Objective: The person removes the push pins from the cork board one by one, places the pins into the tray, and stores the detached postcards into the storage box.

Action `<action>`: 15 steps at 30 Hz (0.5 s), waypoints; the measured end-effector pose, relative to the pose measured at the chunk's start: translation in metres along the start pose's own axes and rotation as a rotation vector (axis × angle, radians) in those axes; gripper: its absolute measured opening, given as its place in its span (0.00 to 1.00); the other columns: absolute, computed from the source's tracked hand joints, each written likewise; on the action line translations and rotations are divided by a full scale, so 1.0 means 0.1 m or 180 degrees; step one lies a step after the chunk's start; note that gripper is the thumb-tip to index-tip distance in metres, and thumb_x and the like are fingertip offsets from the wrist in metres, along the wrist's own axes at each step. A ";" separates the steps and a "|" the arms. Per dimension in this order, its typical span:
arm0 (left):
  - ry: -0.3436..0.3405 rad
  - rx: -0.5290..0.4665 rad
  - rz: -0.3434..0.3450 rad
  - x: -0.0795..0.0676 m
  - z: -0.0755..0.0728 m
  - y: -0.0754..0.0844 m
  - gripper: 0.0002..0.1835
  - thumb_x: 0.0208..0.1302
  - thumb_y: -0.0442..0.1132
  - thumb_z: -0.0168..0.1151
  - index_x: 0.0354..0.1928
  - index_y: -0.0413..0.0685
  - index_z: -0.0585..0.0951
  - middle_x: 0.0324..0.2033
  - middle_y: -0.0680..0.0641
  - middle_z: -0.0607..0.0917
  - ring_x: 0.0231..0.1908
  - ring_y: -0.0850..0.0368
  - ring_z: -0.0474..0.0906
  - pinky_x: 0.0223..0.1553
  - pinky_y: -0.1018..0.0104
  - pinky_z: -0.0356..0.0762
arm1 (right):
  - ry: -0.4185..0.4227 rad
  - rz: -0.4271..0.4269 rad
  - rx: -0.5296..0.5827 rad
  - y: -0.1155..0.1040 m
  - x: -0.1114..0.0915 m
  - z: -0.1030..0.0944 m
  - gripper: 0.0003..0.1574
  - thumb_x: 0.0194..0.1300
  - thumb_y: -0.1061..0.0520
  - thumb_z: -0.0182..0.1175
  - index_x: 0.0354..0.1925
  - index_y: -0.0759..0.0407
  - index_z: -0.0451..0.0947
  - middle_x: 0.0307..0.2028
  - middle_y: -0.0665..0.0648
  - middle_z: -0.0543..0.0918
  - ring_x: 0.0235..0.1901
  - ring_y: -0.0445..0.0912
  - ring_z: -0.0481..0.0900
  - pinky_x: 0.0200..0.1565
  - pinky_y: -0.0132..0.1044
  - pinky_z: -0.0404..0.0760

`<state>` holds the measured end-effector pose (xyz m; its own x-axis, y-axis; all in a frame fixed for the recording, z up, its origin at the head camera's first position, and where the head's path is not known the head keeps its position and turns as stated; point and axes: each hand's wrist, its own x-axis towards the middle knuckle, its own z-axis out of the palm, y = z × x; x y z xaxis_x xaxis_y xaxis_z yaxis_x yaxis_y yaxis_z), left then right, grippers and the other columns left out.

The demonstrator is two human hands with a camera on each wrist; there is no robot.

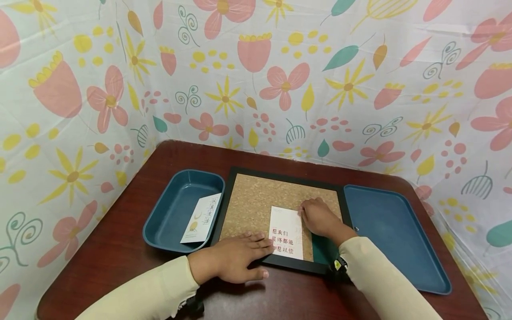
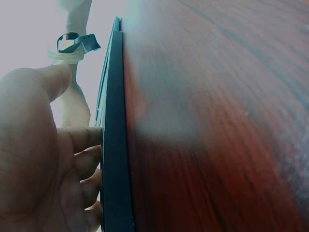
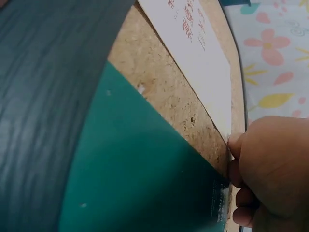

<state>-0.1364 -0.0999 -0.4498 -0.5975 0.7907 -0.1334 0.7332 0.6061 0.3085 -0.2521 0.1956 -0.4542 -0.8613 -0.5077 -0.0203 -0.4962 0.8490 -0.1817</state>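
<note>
A white card (image 1: 286, 231) with red Chinese characters lies on a black-framed cork board (image 1: 252, 195). My left hand (image 1: 242, 258) rests flat across the board's lower frame, fingers spread, with the fingertips at the card's lower left edge. At the card's upper right corner is my right hand (image 1: 320, 218), its fingers curled and pinching the corner. In the right wrist view, the thumb and finger of the right hand (image 3: 270, 169) meet at the tip of the white card (image 3: 207, 67). A green card (image 3: 140, 164) lies beside it on the cork, partly under the right hand.
Left of the board stands a deep blue tray (image 1: 162, 204) with another printed white card (image 1: 202, 218) leaning inside. A shallow blue tray (image 1: 392, 240) lies to the right. Behind the dark red wooden table (image 1: 132, 200) hangs a flower-patterned cloth (image 1: 256, 89).
</note>
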 end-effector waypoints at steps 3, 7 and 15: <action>-0.0003 -0.0012 -0.0002 0.00 0.01 0.00 0.40 0.76 0.71 0.35 0.80 0.59 0.62 0.78 0.57 0.59 0.78 0.55 0.48 0.76 0.54 0.48 | -0.0107 -0.0013 -0.0045 0.00 0.02 -0.01 0.15 0.82 0.59 0.47 0.37 0.59 0.78 0.32 0.53 0.78 0.38 0.53 0.77 0.56 0.57 0.69; -0.0011 -0.0018 -0.0009 0.00 0.00 0.01 0.40 0.76 0.72 0.35 0.80 0.59 0.62 0.78 0.58 0.59 0.78 0.56 0.47 0.76 0.54 0.48 | -0.0224 0.0024 -0.0003 0.00 0.02 -0.03 0.17 0.82 0.58 0.44 0.38 0.60 0.77 0.32 0.53 0.77 0.39 0.53 0.76 0.53 0.56 0.68; -0.0023 -0.0023 -0.0004 -0.01 -0.01 0.00 0.40 0.76 0.72 0.34 0.80 0.58 0.62 0.78 0.57 0.59 0.78 0.56 0.48 0.76 0.54 0.48 | -0.0259 0.0076 0.0448 0.01 0.03 -0.06 0.17 0.82 0.61 0.42 0.41 0.62 0.78 0.34 0.54 0.78 0.39 0.52 0.76 0.54 0.57 0.67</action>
<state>-0.1364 -0.1004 -0.4486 -0.5960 0.7906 -0.1406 0.7301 0.6064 0.3150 -0.2559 0.1960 -0.4482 -0.8581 -0.5027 -0.1048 -0.4505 0.8349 -0.3161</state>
